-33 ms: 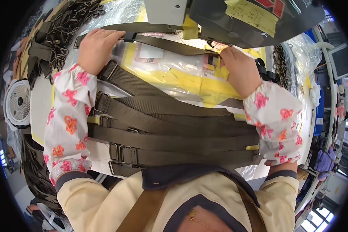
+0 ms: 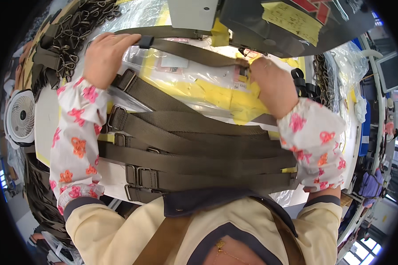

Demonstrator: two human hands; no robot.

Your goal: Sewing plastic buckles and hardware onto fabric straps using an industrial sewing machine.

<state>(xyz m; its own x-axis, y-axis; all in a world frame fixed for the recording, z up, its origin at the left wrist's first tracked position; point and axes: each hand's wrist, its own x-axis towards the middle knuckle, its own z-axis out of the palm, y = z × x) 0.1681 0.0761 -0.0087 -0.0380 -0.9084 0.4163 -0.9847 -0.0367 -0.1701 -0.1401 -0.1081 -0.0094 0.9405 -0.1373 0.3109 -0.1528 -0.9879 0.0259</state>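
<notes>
An olive-green webbing strap (image 2: 194,53) stretches between my two hands across the far side of the table. My left hand (image 2: 105,58) grips its left end, fingers closed beside a black loop (image 2: 146,42) that wraps the strap. At the other end my right hand (image 2: 273,86) has its fingers curled in a pinch on the strap, right below the dark sewing machine head (image 2: 269,33). Fingertips of the right hand are partly hidden. Nearer to me lies a layered pile of olive straps (image 2: 208,152) with metal buckles (image 2: 139,176) at their left ends.
Clear plastic and yellow tape (image 2: 212,95) cover the worktop. Metal hooks on straps (image 2: 68,42) heap at the far left; a white fan (image 2: 21,115) stands at the left edge. Black loops (image 2: 303,84) sit by my right hand, with a chain-like bunch of metal rings (image 2: 321,79) beyond.
My left hand has shifted slightly left and toward me, with the strap and black loop. My right hand has dropped slightly, its fingers more curled.
</notes>
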